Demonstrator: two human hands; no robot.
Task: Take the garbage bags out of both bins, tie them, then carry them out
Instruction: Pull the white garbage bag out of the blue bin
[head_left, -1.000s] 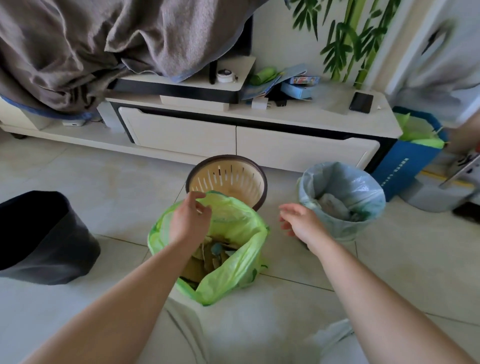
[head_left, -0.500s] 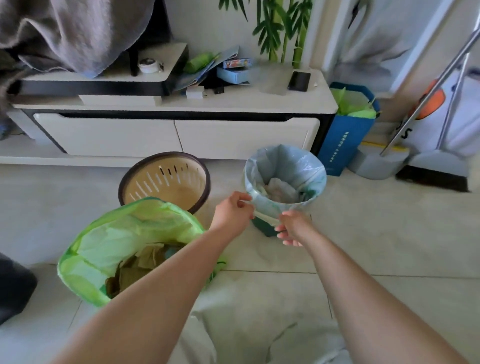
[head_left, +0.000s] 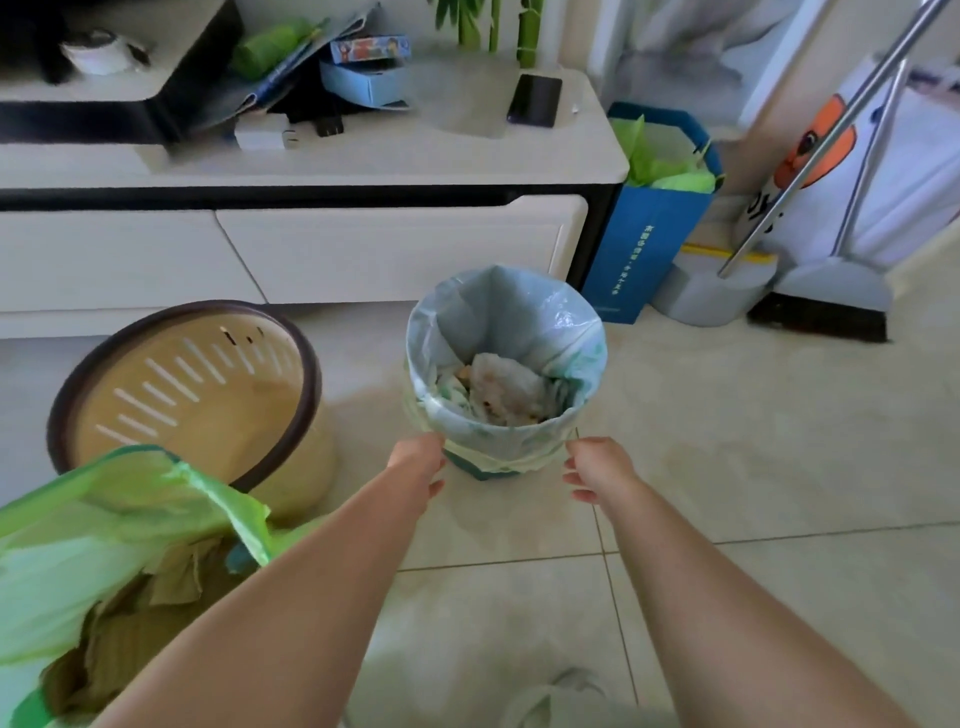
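A pale blue garbage bag (head_left: 506, 317) lines a small teal bin (head_left: 483, 470) on the tiled floor, with crumpled waste inside. My left hand (head_left: 418, 460) is closed on the bag's turned-down hem at the near left side. My right hand (head_left: 597, 467) is at the near right side, thumb touching the hem, fingers curled; its grip is unclear. A green garbage bag (head_left: 119, 525) stands open on the floor at the lower left, holding brown paper scraps, and nothing holds it. Behind it sits an unlined beige bin with a brown rim (head_left: 306, 374).
A low white TV cabinet (head_left: 374, 249) runs along the back, with a phone (head_left: 535, 98) and boxes on top. A blue paper bag (head_left: 649, 244) stands at its right end. A dustpan (head_left: 717, 291) and a broom (head_left: 826, 306) lean further right.
My left hand let go of the green bag and moved right to the blue-lined bin. Both hands now sit on either side of that bag's hem. The view has moved closer.
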